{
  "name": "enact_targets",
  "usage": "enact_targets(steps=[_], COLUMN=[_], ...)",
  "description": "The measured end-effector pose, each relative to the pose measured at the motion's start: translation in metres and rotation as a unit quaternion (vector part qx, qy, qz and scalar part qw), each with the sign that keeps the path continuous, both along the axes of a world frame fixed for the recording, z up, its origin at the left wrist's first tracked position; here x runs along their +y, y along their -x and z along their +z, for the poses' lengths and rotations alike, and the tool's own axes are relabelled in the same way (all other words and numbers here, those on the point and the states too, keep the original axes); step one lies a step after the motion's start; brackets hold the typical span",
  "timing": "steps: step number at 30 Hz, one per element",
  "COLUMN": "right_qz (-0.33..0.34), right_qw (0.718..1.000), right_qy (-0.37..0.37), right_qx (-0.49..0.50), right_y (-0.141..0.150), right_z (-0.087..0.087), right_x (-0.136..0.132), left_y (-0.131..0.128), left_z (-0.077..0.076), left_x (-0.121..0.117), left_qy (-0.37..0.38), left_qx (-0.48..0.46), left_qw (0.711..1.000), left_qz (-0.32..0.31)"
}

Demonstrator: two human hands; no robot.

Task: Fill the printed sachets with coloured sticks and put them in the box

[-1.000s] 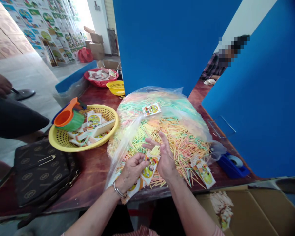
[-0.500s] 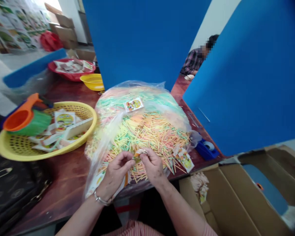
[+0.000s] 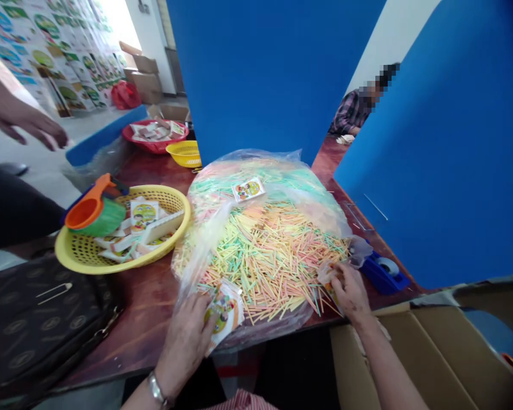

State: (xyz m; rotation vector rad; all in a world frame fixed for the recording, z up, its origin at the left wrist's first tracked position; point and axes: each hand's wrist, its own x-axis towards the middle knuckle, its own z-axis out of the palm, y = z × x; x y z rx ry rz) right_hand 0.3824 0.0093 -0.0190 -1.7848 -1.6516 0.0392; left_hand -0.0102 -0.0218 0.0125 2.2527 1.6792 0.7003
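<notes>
A big clear plastic bag (image 3: 282,171) lies open on the dark wooden table (image 3: 149,296), spilling a heap of thin coloured sticks (image 3: 265,250). My left hand (image 3: 188,336) rests at the bag's near left corner, fingers curled on a stack of small printed packets (image 3: 224,310). My right hand (image 3: 350,290) is at the heap's right edge, fingers closed on another printed packet (image 3: 328,280) that is mostly hidden under them. One more packet (image 3: 248,188) lies on top of the bag.
A yellow basket (image 3: 123,259) holds packets and an orange-and-green scoop (image 3: 94,209). A dark handbag (image 3: 38,319) lies at left, a blue tape dispenser (image 3: 382,270) at right, an open carton (image 3: 436,353) below right. Blue partitions (image 3: 273,74) stand behind. Another person's hand (image 3: 23,122) reaches in far left.
My hands were together at the front of the heap on one packet. They have parted: the left dropped to the packet stack, the right moved to the heap's right edge.
</notes>
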Motion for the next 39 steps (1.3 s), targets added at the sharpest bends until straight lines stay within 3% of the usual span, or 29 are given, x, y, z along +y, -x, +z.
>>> enact_targets(steps=[3,6,8,10,12,17,22,26,29,33,39], right_qz=[0.021,0.125,0.199,0.229,0.223,0.201,0.184,0.179,0.17,0.152,0.104], right_qw=[0.996,0.988,0.978,0.969,0.952,0.935,0.928,0.929,0.936,0.944,0.963], right_qy=[-0.071,-0.086,-0.064,-0.008,0.067,0.129,0.165,0.168,0.161,0.162,0.154], right_qx=[-0.042,0.001,-0.016,-0.093,-0.2,-0.264,-0.28,-0.275,-0.264,-0.244,-0.196], right_y=[0.035,0.087,0.123,0.155,0.181,0.217,0.234,0.236,0.228,0.211,0.185], right_z=[0.018,0.05,0.07,0.084,0.093,0.098,0.099,0.101,0.102,0.1,0.098], right_x=[0.019,0.048,0.075,0.103,0.13,0.165,0.171,0.171,0.17,0.169,0.157], left_y=[-0.01,-0.019,-0.022,-0.022,-0.02,-0.016,-0.02,-0.019,-0.017,-0.018,-0.015], left_z=[0.004,0.009,0.011,0.008,0.002,-0.008,-0.003,-0.011,-0.015,-0.006,0.005], left_x=[0.002,0.008,0.012,0.017,0.021,0.023,0.019,0.021,0.022,0.015,0.014], left_qy=[-0.016,0.009,0.036,0.064,0.084,0.11,0.047,0.021,0.009,-0.007,0.054], left_qx=[0.07,0.122,0.138,0.139,0.127,0.1,0.134,0.135,0.125,0.119,0.126], left_qw=[0.997,0.991,0.988,0.986,0.986,0.986,0.987,0.987,0.988,0.987,0.985], left_qz=[0.024,0.048,0.061,0.069,0.073,0.071,0.08,0.084,0.088,0.108,0.1])
